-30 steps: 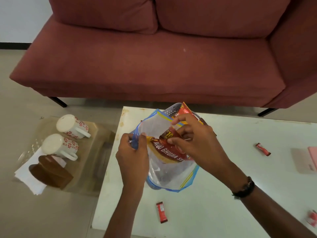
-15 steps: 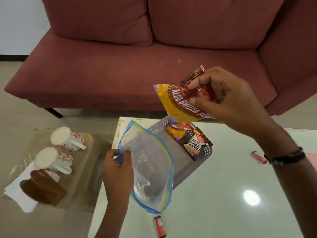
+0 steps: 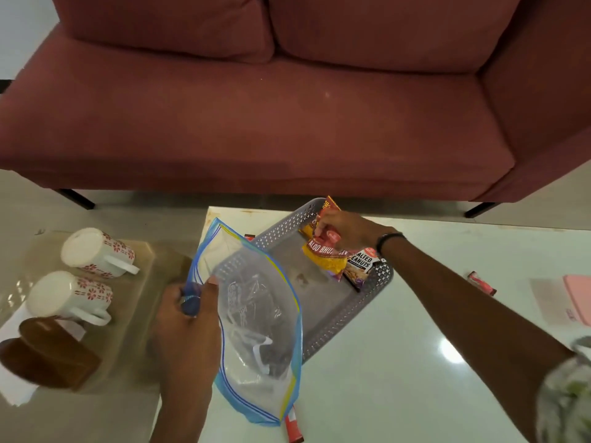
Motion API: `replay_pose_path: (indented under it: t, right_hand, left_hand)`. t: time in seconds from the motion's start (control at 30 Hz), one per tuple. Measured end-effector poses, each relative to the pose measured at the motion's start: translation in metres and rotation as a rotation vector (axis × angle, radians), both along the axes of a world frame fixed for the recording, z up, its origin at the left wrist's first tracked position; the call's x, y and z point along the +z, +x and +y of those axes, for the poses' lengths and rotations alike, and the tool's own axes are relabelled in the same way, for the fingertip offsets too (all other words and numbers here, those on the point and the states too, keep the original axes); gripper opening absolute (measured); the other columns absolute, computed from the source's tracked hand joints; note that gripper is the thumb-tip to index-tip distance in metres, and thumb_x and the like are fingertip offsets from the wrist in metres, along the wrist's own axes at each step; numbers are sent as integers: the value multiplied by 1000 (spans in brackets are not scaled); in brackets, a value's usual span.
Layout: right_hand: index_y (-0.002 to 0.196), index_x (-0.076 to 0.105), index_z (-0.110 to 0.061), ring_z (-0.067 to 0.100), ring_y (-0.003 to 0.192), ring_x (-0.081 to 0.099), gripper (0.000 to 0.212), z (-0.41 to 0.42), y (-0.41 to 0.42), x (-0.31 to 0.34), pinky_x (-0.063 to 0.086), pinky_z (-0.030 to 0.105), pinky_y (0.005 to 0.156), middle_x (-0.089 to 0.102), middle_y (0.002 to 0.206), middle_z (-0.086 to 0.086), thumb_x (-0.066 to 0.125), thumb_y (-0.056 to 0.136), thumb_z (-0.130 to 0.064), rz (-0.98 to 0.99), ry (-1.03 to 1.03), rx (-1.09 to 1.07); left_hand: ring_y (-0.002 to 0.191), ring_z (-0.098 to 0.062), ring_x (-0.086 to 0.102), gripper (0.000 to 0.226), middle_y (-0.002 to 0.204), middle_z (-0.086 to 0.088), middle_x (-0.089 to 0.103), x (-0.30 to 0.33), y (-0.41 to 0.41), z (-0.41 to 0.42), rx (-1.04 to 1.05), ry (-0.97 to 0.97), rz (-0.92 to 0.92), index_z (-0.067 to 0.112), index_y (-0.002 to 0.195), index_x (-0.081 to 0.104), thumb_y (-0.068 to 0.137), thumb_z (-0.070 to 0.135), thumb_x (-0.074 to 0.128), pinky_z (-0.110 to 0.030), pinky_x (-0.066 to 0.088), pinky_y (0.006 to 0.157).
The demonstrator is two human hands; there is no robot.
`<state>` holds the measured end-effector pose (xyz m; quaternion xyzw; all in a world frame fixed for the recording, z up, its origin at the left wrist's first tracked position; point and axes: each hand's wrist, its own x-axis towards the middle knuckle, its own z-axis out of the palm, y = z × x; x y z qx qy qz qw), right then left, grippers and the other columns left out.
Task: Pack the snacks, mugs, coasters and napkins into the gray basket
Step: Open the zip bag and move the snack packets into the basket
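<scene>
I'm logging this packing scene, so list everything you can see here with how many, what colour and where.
gray basket: one, gray, on the white table
snack packets: about three, yellow, red and dark, at the basket's far end
zip bag: one, clear with blue edge, held over the basket's near end
mugs: two, white with red flowers, upside down on the low side table
coasters: brown stack, in front of the mugs
napkins: white, under the coasters
small red sachets: three, loose on the table
sofa: one, dark red, behind
left hand: grips the bag's rim
right hand: holds the yellow packet
</scene>
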<state>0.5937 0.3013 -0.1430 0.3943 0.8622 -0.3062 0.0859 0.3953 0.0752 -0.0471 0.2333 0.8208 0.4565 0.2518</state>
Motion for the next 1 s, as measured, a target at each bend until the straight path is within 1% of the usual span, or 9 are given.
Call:
replay_pose_path:
  t: [0.13, 0.27, 0.4, 0.5, 0.6, 0.73, 0.8, 0.9, 1.0]
  right_hand:
    - [111, 61, -17, 22, 116, 51, 42, 6, -4, -45, 42, 28, 91, 57, 123, 3, 66, 74, 0, -37, -44, -34]
    - [115, 59, -11, 24, 118, 51, 39, 11, -2, -61, 38, 22, 86, 56, 127, 7, 61, 79, 3, -21, -44, -87]
    - [121, 57, -14, 30, 125, 47, 44, 5, 3, -47, 44, 37, 98, 51, 133, 10, 67, 79, -6, -10, 86, -38]
    - [133, 48, -8, 31, 131, 41, 58, -32, 9, -18, 43, 43, 104, 42, 144, 15, 69, 79, -6, 191, 202, -230]
    - [142, 29, -23, 24, 141, 26, 94, -96, 30, 9, 35, 47, 111, 27, 153, 6, 81, 65, -10, 308, -51, -338]
    - [146, -6, -38, -5, 144, -1, 135, -189, 30, 53, 14, 20, 117, -4, 155, -25, 90, 51, -39, 436, -466, -320]
    - [144, 1, -42, -11, 138, 16, 126, -212, 16, 72, 24, 7, 109, 14, 151, -28, 90, 55, -35, 564, -521, -423]
    - [111, 31, -49, -4, 113, 49, 71, -223, 0, 83, 40, 0, 89, 42, 117, -31, 72, 77, -2, 702, -454, -689]
    - [91, 47, -45, -14, 82, 62, 54, -217, 15, 80, 49, 5, 78, 59, 93, -16, 57, 85, 7, 851, -324, -987]
  left_hand:
    - [70, -28, 59, 15, 69, -4, 63, 1, 0, 5, -11, 34, -63, 23, 78, 57, 85, 34, 62, -41, 47, 75]
    - [36, -4, 40, 16, 53, -2, 46, -7, 1, 10, -15, 69, -148, 15, 81, 56, 86, 29, 61, -26, 38, 47]
    - [44, -13, 42, 22, 50, 3, 46, -14, 1, 12, -46, 83, -203, 17, 79, 56, 81, 36, 66, -31, 35, 53]
    - [43, -14, 39, 22, 46, 7, 46, -12, 4, 17, -12, 95, -321, 22, 75, 55, 73, 42, 64, -30, 30, 47]
    - [46, -10, 42, 19, 53, 3, 46, 0, 13, 25, 2, 108, -403, 18, 74, 52, 87, 29, 61, -23, 35, 44]
    - [55, -10, 51, 14, 68, -1, 55, 18, 30, 38, -29, 146, -513, 15, 84, 53, 93, 25, 51, -13, 44, 43]
    - [63, -10, 56, 13, 76, 0, 59, 23, 40, 42, -47, 151, -574, 16, 90, 55, 94, 28, 50, -16, 48, 54]
    - [72, -12, 59, 15, 80, -1, 61, 29, 61, 45, -100, 170, -668, 15, 97, 55, 95, 27, 47, -26, 52, 70]
    - [49, -1, 52, 9, 58, 8, 58, 37, 83, 46, -175, 232, -723, 14, 98, 51, 95, 21, 47, -14, 45, 47]
